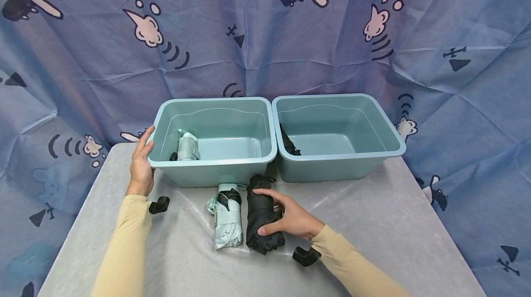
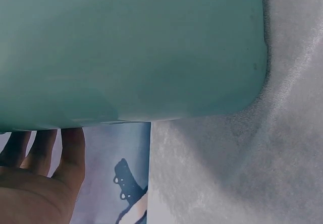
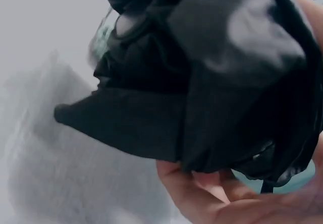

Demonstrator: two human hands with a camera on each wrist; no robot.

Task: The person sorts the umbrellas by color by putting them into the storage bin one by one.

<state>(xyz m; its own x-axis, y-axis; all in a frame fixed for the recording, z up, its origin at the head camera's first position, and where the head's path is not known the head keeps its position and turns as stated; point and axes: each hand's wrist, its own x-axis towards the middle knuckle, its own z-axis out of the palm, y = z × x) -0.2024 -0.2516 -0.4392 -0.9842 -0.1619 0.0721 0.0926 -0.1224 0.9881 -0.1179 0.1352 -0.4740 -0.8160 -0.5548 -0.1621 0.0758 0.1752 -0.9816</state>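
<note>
My right hand (image 1: 292,217) grips a black folded umbrella (image 1: 260,214) in front of the bins, thumb on its near part and fingers across the far part. In the right wrist view its black cloth (image 3: 146,123) fills most of the picture. Just left of it lies a pale green folded umbrella (image 1: 228,223) with a black patch near its far end. My left hand (image 1: 142,168) rests against the left end of the left bin (image 1: 215,175), its fingers extended along the wall. The left wrist view shows those fingers (image 2: 70,153) touching the bin.
The left bin holds a pale green rolled umbrella (image 1: 188,147) and a small black piece (image 1: 173,156). Beside it, the right bin (image 1: 323,170) contains a partly hidden black item (image 1: 288,142). Both stand on a grey-covered table (image 1: 394,228) before a patterned blue curtain (image 1: 269,29).
</note>
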